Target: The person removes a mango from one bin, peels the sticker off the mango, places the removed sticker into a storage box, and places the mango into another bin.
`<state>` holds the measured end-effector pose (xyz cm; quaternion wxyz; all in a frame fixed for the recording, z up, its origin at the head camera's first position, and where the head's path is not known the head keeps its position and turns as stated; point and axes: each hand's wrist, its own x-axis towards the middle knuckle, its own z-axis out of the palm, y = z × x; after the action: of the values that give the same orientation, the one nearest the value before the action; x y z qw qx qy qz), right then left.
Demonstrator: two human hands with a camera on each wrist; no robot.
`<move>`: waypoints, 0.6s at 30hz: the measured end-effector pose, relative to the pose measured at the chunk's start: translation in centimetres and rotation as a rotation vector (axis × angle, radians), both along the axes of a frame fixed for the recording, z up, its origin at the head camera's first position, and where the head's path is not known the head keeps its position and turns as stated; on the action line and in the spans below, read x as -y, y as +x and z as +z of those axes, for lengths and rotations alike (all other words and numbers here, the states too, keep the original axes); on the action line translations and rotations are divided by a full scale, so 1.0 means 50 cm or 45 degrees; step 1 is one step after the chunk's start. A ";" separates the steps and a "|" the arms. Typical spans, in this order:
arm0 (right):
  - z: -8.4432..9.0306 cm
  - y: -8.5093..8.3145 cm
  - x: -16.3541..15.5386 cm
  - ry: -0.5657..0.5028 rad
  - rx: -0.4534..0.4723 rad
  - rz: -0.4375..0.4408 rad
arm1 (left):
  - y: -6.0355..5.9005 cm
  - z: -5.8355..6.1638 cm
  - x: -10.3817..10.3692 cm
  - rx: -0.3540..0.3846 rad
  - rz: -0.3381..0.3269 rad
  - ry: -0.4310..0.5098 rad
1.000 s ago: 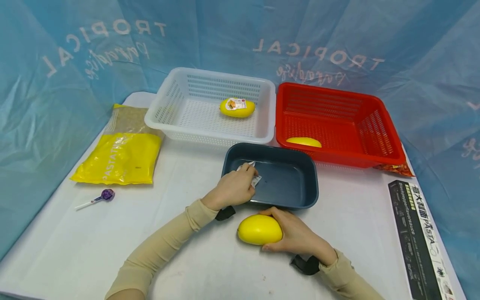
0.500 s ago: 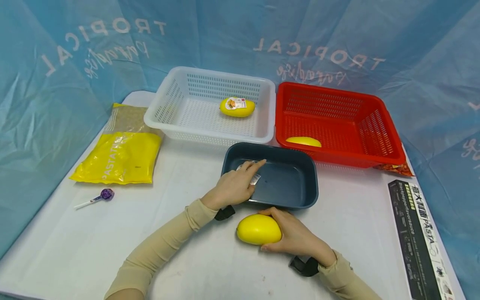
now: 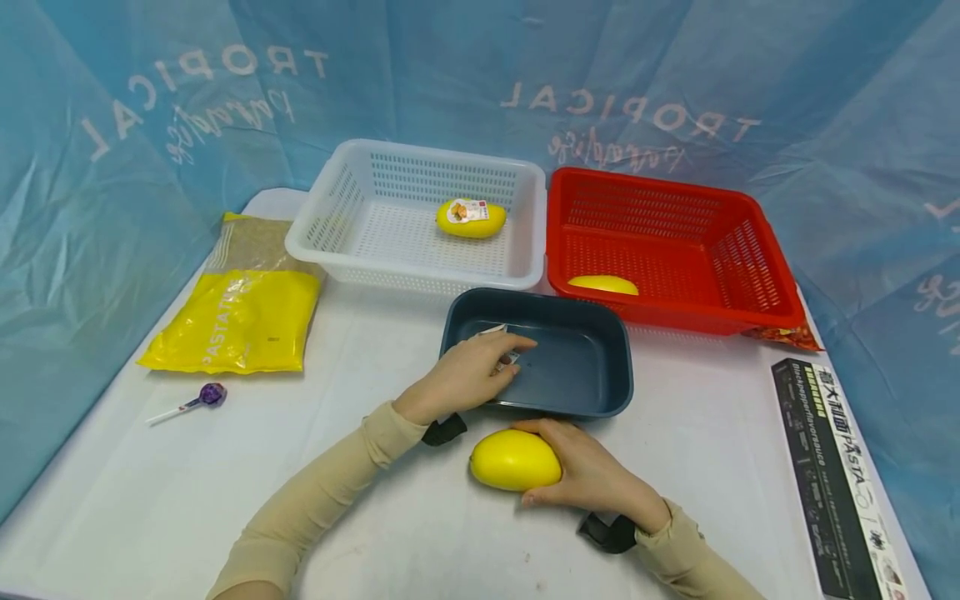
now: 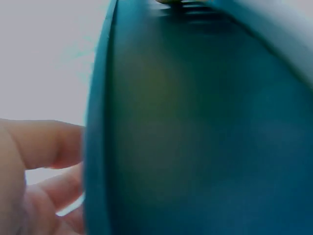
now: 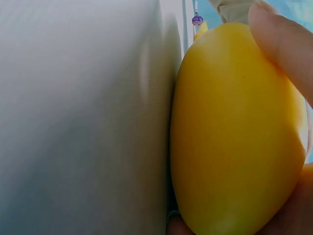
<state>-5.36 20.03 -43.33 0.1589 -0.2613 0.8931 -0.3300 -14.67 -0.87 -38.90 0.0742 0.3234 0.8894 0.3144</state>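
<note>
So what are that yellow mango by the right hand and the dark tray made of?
The yellow mango under the right hand looks like smooth, slightly glossy plastic: uniform colour, soft highlight, no blemishes. Possibly a toy. The dark blue tray seems moulded matte plastic, with rounded corners and an even rim.

My left hand [image 3: 463,375] reaches toward one o'clock, palm down, fingers stretched forward and loosely extended, forearm in a tan sleeve angled from seven o'clock. My right hand [image 3: 592,475] lies nearer me, fingers curled toward nine o'clock in a grip, a dark strap at each wrist.
</note>
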 end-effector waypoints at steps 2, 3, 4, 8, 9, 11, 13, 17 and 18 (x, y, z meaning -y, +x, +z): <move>0.001 0.000 0.002 -0.004 0.003 0.006 | 0.005 0.003 0.004 -0.025 -0.043 0.053; 0.002 0.000 0.003 -0.006 0.004 0.009 | 0.008 0.004 0.005 -0.037 -0.060 0.074; 0.002 0.000 0.003 -0.010 0.003 0.012 | 0.011 0.005 0.007 -0.051 -0.078 0.097; 0.005 0.000 0.007 -0.016 -0.046 0.038 | 0.024 0.007 0.008 -0.102 -0.147 0.194; 0.005 0.000 0.007 -0.014 -0.069 0.052 | 0.027 0.007 0.007 -0.120 -0.165 0.219; 0.004 -0.001 0.011 0.006 -0.125 0.086 | 0.034 0.008 0.006 -0.163 -0.189 0.263; 0.006 -0.003 0.015 0.033 -0.160 0.118 | 0.041 0.009 0.007 -0.199 -0.199 0.302; 0.018 -0.007 0.026 0.077 -0.179 0.165 | 0.056 0.010 0.014 -0.245 -0.202 0.364; 0.023 -0.006 0.027 0.082 -0.180 0.170 | 0.060 0.010 0.017 -0.250 -0.207 0.378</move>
<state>-5.67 18.65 -42.19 0.1254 -0.3375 0.8928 -0.2706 -11.70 -1.73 -38.38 -0.0363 0.4309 0.8071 0.4021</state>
